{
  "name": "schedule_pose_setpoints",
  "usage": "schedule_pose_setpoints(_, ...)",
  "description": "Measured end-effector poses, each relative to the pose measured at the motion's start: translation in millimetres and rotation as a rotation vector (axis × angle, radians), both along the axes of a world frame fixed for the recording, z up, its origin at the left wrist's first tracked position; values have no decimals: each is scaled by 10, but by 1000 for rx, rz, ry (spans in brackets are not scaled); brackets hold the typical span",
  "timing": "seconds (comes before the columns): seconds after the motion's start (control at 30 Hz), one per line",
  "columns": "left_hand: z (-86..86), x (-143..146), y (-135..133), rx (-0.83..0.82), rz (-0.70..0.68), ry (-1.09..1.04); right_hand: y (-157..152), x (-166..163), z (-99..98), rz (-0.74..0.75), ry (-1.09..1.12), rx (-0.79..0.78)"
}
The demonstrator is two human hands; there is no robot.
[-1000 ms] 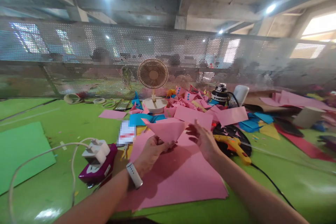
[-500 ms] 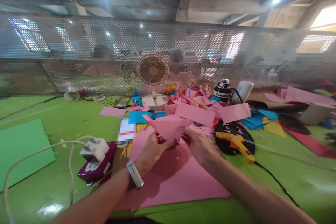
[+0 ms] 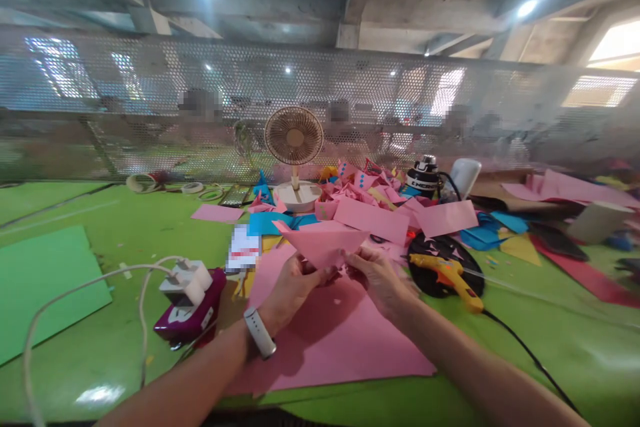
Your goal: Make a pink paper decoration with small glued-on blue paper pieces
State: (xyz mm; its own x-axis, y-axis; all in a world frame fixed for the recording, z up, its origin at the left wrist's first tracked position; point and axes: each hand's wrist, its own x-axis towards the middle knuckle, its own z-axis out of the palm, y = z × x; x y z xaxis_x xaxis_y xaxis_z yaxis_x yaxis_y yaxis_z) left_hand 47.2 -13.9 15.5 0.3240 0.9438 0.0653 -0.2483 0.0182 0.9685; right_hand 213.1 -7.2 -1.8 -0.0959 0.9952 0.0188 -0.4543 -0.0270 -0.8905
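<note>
A folded pink paper cone (image 3: 324,243) is raised just above a large pink sheet (image 3: 330,333) that lies on the green table. My left hand (image 3: 293,285) grips the cone's lower left side with fingers closed; a white watch sits on that wrist. My right hand (image 3: 377,277) pinches the cone's lower right edge. Both hands meet near the cone's point.
A small fan (image 3: 294,147) stands behind a heap of pink and blue paper pieces (image 3: 373,203). A yellow glue gun (image 3: 447,273) lies on a black disc to the right, its cable trailing forward. A purple power strip (image 3: 190,303) with white plugs sits left. A green sheet (image 3: 43,287) lies far left.
My right hand, open and clear of the cone a second ago, has moved left and closed on the cone's right edge. The left hand has kept its hold.
</note>
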Motion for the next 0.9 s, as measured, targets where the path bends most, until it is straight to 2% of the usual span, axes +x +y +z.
schedule_pose_setpoints(0.07, 4, 6, -9, -12, 3, 6, -38, -48, -21, -5, -11, 26)
schedule_pose_setpoints(0.3, 46, 35, -47, 20, 40, 32, -69, -68, -24, 19, 24, -51)
schedule_pose_setpoints(0.5, 43, 24, -15, 51, 29, 58, -121, -129, -49, 79, -31, 9)
schedule_pose_setpoints(0.67, 43, 18, -3, 20, 79, 53, 64, 40, -60, -120, 111, -62)
schedule_pose_setpoints(0.83, 70, -10, -26, 25, 78, 88, 274, 323, 12, -322, 196, -110)
schedule_pose_setpoints(0.9, 75, -23, -31, 33, 71, 92, 281, 366, 53, -336, 208, -106)
